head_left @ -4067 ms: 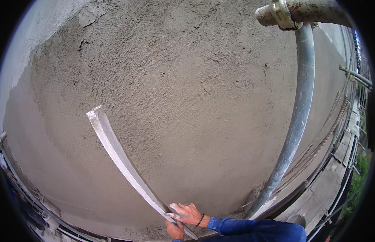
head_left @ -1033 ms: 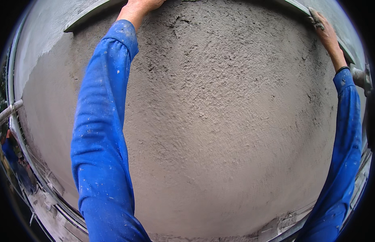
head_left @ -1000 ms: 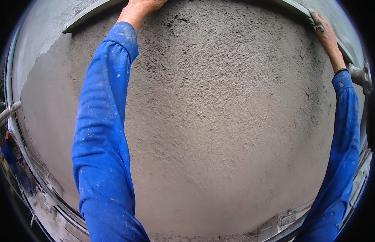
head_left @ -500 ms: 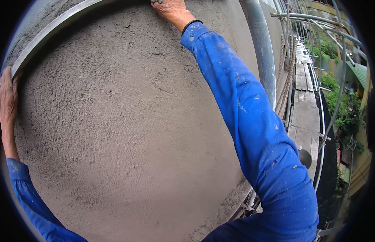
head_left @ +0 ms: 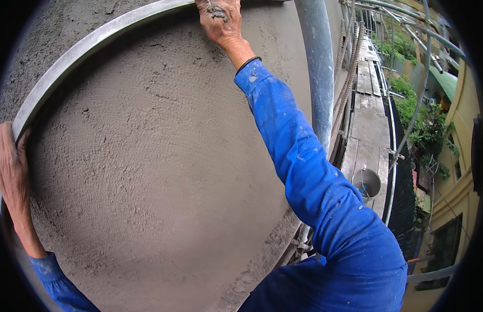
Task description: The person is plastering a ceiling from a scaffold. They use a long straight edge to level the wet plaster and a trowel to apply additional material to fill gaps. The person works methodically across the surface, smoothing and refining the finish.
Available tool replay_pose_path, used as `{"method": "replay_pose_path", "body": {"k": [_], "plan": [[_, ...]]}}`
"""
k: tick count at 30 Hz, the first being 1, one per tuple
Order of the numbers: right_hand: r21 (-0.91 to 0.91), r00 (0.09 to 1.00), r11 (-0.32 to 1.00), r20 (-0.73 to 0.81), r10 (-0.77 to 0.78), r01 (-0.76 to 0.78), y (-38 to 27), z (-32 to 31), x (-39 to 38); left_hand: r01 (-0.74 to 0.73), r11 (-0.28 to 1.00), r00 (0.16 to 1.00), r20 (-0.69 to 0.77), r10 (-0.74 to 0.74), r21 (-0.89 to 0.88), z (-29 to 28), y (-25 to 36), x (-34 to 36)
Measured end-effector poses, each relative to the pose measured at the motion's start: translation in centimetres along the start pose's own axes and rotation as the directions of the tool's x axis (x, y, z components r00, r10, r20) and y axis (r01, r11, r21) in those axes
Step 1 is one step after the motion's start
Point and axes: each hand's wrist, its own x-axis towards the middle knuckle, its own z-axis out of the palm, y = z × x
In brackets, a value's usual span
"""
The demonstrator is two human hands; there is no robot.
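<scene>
A long metal straightedge [head_left: 77,53] lies across the wet, grey plastered wall [head_left: 163,156], bowed by the lens. My left hand [head_left: 11,166] wraps round its left part at the picture's edge, thumb on the near side. At the top, my right hand [head_left: 220,22] grips the bar farther along, with a smear of wet mortar on its back. The fingertips of the right hand are hidden behind the bar and the hand itself. Below the bar the plaster looks fairly smooth with small pits; above it, the surface is rougher.
A thick steel scaffold pole [head_left: 318,73] stands close to the right of my arm. Beyond it hang ropes [head_left: 350,78] beside a plank walkway [head_left: 367,125] with a bucket [head_left: 366,183] on it. Thin rails [head_left: 392,151] edge the walkway; plants and a yellow building lie beyond.
The straightedge and both hands now appear lower in the picture, and more rough wall shows above the bar. The view has shifted, bringing the bucket out from behind my right arm.
</scene>
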Motion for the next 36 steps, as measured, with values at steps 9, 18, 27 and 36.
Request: {"method": "replay_pose_path", "body": {"k": [9, 18, 27, 36], "plan": [[0.135, 0.987, 0.980, 0.082, 0.138, -0.149, -2.6, -3.2, -10.4, 0.009, 1.000, 0.996, 0.090, -0.008, -0.010, -7.6, 9.9, -12.5], [0.242, 0.944, 0.930, 0.252, 0.214, -0.276, -5.2, -8.0, -13.6, 0.102, 0.990, 0.985, 0.151, -0.086, -0.099, -10.4, 14.1, -18.7], [0.345, 0.172, 0.021, 0.414, 0.894, -0.938, 3.0, -6.8, -12.9, 0.123, 0.990, 0.959, 0.265, -0.100, -0.073, -10.4, 15.3, -18.7], [0.238, -0.068, -0.175, 0.396, 0.916, -0.955, -1.4, -10.3, -22.8, 0.096, 0.978, 0.935, 0.355, -0.024, -0.187, -11.8, 21.0, -32.0]]}}
